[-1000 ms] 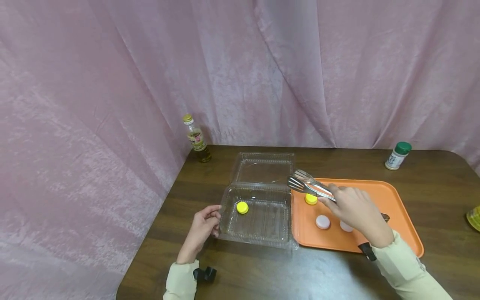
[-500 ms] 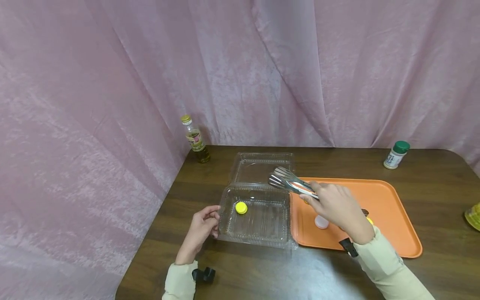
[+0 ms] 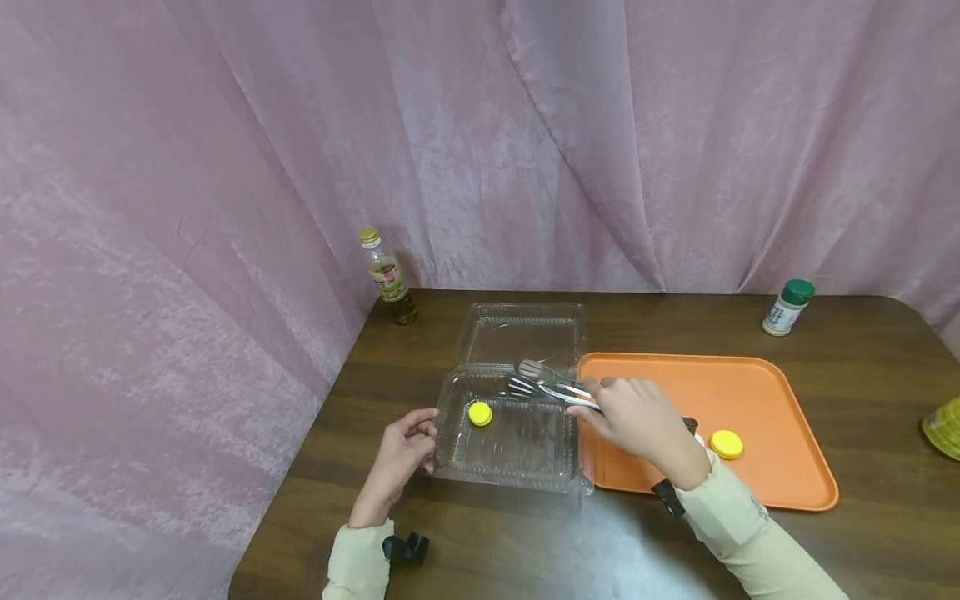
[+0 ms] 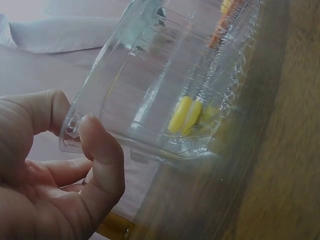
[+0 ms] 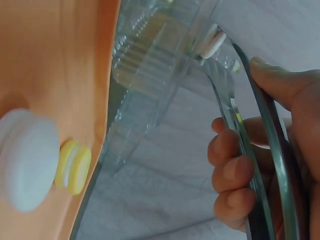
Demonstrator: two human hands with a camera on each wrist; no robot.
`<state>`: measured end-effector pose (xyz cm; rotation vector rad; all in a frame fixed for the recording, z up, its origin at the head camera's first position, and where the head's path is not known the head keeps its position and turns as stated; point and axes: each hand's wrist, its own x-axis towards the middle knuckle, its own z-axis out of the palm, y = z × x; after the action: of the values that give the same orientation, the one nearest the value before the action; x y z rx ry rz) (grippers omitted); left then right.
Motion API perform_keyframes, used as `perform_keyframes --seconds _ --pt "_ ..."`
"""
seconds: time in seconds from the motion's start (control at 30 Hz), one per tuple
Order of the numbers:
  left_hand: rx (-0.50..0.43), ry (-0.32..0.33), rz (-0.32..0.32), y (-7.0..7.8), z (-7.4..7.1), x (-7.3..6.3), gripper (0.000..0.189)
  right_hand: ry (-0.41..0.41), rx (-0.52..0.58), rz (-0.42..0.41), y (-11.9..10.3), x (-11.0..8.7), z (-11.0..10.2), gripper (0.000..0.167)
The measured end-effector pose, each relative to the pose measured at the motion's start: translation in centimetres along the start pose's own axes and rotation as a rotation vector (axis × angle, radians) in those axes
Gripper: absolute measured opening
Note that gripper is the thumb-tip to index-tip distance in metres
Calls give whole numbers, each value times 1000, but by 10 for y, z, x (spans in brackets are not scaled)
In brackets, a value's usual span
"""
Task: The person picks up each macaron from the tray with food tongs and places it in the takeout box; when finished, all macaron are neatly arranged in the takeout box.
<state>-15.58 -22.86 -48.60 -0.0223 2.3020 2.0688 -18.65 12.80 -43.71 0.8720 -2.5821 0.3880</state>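
Plastic container (image 3: 517, 450), yellow macaron (image 3: 480, 413) inside, rim (image 4: 74, 128) in left hand's (image 3: 405, 450) pinch, tongs (image 3: 557, 392) in right hand's (image 3: 641, 421) grip

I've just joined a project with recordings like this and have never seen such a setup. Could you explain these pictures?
There's no machine here, just a person. The left hand pinches the edge of an open clear container; the right hand holds metal tongs. A pale piece seems to sit between their tips.

The widest picture comes from a camera on the head; the other two come from cameras on each wrist.

On the wooden table, the container holds a yellow round piece. The orange tray carries a second yellow one and a white one. Farther back stand a yellow-capped bottle and a green-capped jar.
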Motion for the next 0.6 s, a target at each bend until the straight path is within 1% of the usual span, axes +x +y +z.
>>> perform_keyframes --seconds 0.17,0.4,0.6 --pt "-1 -6 12 1 -1 -2 52 -38 -26 -11 -6 6 7 38" --pt "-5 -11 14 1 -1 -2 52 -104 -56 -38 -14 14 14 35" --pt "10 -21 31 1 -2 -2 51 -114 -84 -55 -16 16 17 38"
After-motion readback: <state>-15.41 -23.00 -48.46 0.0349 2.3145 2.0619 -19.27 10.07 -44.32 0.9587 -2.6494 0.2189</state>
